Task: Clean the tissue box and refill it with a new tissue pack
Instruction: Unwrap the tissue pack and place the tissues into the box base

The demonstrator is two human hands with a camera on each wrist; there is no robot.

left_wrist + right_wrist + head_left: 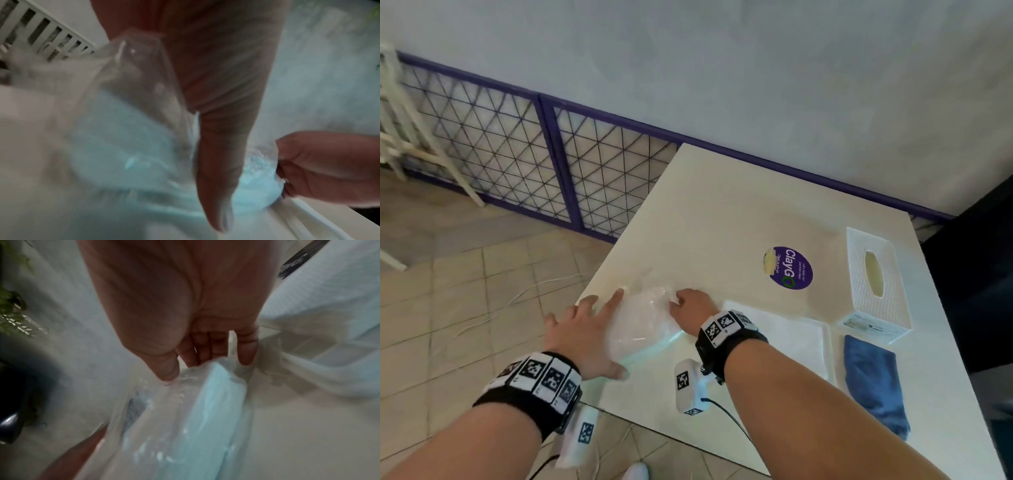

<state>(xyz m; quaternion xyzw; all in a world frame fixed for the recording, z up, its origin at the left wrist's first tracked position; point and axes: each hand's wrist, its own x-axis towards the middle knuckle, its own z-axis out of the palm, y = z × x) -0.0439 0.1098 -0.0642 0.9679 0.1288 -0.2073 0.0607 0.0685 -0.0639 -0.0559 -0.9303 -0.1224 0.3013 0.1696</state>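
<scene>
Glossy clear plastic wrapper (643, 322), crinkled; matt cream table (722, 212), smooth; white plastic tissue box (873, 284), woven-textured; blue cloth (876, 380), soft, matt; wire-mesh fence (517, 150), upper left.

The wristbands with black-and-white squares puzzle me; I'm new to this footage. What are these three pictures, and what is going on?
No machine here: a person wears a head camera and one camera on each wrist; the patterned bands carry those. The head view looks down at a white table. On it stand a white tissue box, a folded blue cloth, a white cloth and a purple sticker. The left hand lies with straight fingers against a clear plastic tissue pack; the right hand pinches its far end. The two blurry pictures show the same pack from the wrists.
</scene>
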